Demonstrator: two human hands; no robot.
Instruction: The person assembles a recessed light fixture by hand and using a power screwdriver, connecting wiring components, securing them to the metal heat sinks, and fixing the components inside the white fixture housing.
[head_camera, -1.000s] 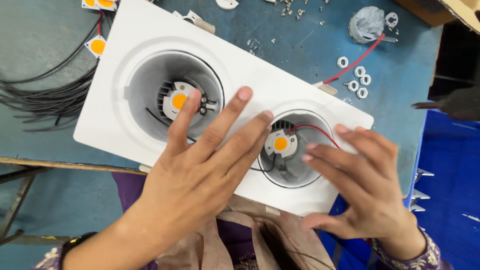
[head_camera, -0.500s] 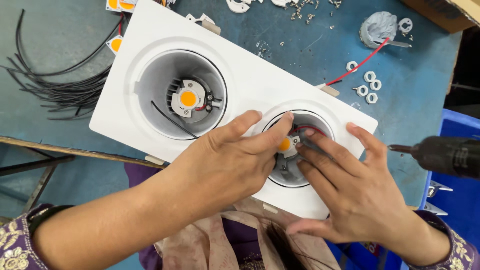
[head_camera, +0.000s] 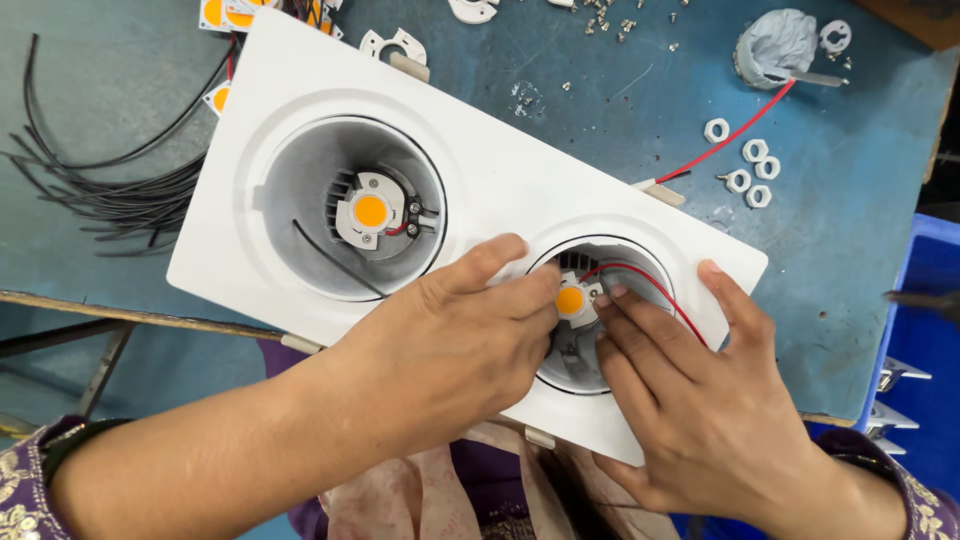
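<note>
Counter (head_camera: 600, 80): blue-grey, worn, carries everything; its near edge runs under your forearms.

Fixture housing (head_camera: 480, 160): white rectangular twin-recess plate, lying flat and skewed, under both your hands. Two round wells act as the containers here.

Left well (head_camera: 300, 200), up and left of your left hand (head_camera: 450, 350): holds one round LED module (head_camera: 370, 211) w/ orange centre on a finned heat sink, plus a loose black wire (head_camera: 330, 262) curving toward the rim.

Right well (head_camera: 640, 262), directly beneath your fingertips: holds a second LED module (head_camera: 570, 300), orange centre showing between both hands, and a red lead (head_camera: 660, 288) crossing it.

Hands: left lies palm-down, fingers together and extended into the right well, tips at the module's left edge. Right hand (head_camera: 710, 400) has fingers slightly fanned, tips pressing at the module's right side and on the red lead, thumb on the plate rim. Whether either hand actually pinches the module, can't tell.

Off to the far right of your right hand: white nuts (head_camera: 750, 170), a grey putty-like lump (head_camera: 775, 45), loose screws (head_camera: 610, 15). Far left of your left hand: bundle of black wires (head_camera: 90, 190).

Risks, as judged: finger pressure may smear or crack the LED face; the red lead may get pinched under the module or pulled off; the housing overhangs the counter edge nearest you, so leaning on it could tip it.
</note>
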